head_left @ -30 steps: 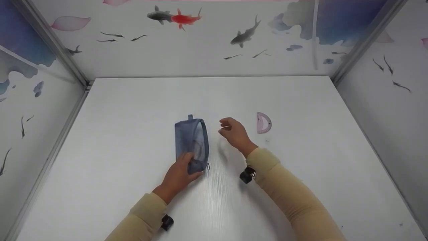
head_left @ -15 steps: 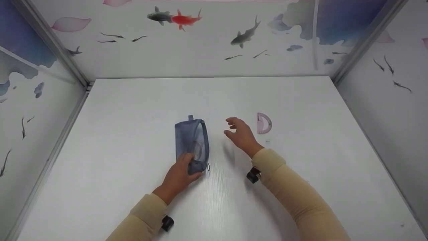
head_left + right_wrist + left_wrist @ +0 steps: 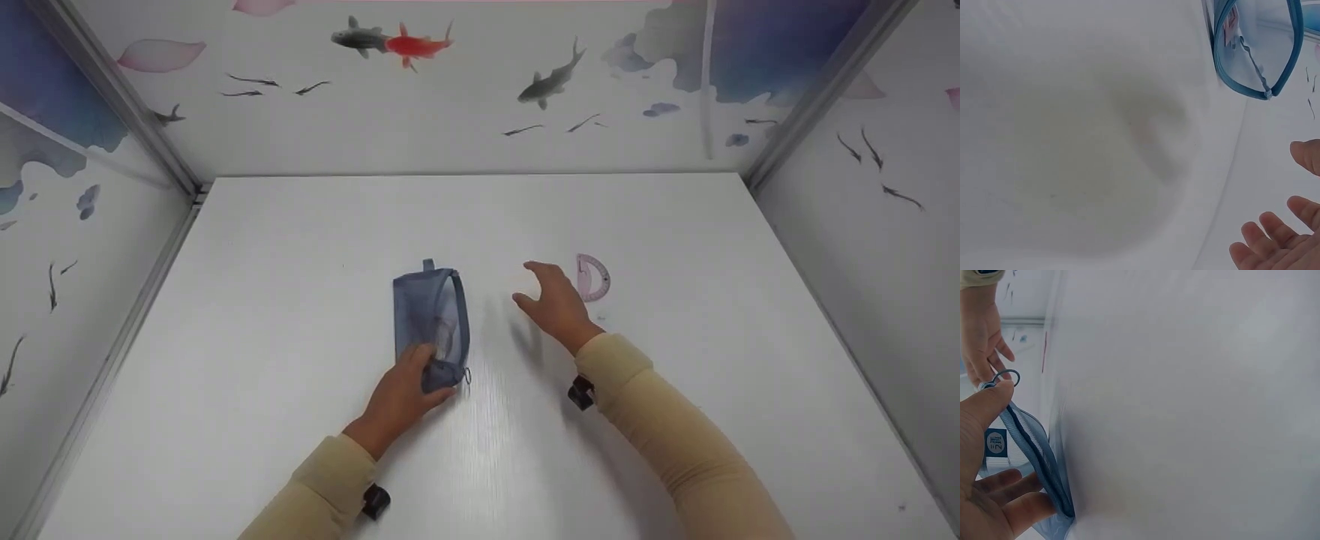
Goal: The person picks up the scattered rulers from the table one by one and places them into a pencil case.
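Observation:
A blue mesh zip pouch lies on the white table, its unzipped mouth facing right. My left hand grips its near end; in the left wrist view the thumb is by the ring-shaped zip pull, with fingers at the opening's other side. Something pale shows inside the pouch through the mouth. To the right, my right hand hovers over the table with thumb and fingers spread, holding nothing. Just beyond it lies a pink half-round protractor, its near left edge beside the knuckles.
The white tabletop is bounded by printed panels at the back and both sides, with fish drawn on the back panel. A metal post stands at the back right corner. Each wrist carries a small black camera.
My right hand has moved right, away from the pouch and closer to the protractor, and its fingers have spread wider. The left hand and pouch stay in place.

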Motion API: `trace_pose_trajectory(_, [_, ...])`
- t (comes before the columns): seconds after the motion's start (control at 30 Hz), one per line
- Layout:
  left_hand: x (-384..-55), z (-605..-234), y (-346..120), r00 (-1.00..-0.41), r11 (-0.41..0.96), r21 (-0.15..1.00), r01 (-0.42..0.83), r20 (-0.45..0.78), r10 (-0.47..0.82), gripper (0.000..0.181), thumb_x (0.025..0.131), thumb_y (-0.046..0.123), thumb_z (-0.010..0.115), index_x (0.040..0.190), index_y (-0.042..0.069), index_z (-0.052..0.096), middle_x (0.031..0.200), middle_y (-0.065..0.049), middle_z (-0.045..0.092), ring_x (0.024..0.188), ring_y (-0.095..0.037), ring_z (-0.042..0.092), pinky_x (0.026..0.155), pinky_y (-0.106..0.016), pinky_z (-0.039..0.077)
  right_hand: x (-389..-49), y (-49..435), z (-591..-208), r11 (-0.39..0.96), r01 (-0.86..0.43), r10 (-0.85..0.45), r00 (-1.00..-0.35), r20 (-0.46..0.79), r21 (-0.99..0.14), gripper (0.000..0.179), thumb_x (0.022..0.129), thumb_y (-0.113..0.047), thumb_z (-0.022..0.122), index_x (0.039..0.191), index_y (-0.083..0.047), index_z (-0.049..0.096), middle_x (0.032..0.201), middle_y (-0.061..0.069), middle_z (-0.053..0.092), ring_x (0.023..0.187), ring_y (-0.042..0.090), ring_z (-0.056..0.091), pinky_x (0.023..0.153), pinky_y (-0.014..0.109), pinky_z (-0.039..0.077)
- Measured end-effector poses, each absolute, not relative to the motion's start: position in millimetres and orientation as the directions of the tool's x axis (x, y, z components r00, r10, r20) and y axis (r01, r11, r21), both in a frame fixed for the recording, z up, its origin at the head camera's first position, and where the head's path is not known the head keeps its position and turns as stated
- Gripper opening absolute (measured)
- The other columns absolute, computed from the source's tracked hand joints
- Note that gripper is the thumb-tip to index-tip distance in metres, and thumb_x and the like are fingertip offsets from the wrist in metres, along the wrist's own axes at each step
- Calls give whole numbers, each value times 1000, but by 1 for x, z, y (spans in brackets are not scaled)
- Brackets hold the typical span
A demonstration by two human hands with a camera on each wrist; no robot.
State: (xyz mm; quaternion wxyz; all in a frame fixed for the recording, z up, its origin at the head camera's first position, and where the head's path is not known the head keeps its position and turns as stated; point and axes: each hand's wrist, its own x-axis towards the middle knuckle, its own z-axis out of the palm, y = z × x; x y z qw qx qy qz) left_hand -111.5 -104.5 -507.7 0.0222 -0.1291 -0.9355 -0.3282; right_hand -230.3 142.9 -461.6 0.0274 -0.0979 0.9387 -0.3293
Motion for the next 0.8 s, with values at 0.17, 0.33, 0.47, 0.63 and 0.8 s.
trace_pose_trajectory(0.17, [-112,-508,-105,-966,748,614,253,123,226,63,80,27,80,128,3,47,122,-15,53,107,-27,57,91,-46,48,-232,150,-464,789,-161,-201,-980,-1,-593,61,94,-28,64,144,-3,40,147,19,39,138,32,35,113,44,29])
trace_pose_trajectory(0.33, [-112,-509,-105,-965,746,613,258,129,228,63,80,25,80,128,3,47,123,-16,53,109,-29,57,93,-45,47,-233,160,-466,792,-138,-188,-982,-22,-595,65,93,-30,65,146,-4,38,150,19,35,140,33,31,114,45,26])
trace_pose_trajectory(0.47, [-112,-509,-105,-963,746,611,265,135,232,63,80,25,80,128,2,46,122,-16,53,108,-28,57,92,-45,48,-233,168,-467,796,-126,-176,-984,-27,-593,67,93,-32,65,146,-4,37,150,19,34,141,33,29,114,45,25])
trace_pose_trajectory(0.63, [-110,-507,-104,-970,745,624,236,106,219,61,81,26,79,127,4,46,119,-13,54,104,-26,58,89,-44,48,-235,177,-468,807,-134,-183,-983,-27,-575,69,93,-33,65,147,-2,35,151,21,32,141,35,26,115,46,23])
trace_pose_trajectory(0.8, [-111,-506,-104,-972,744,627,230,105,212,60,81,27,79,126,4,47,117,-12,53,101,-25,57,88,-44,49,-239,183,-469,832,-132,-172,-985,-25,-538,70,93,-34,63,148,-3,33,152,22,30,143,36,24,116,47,21])
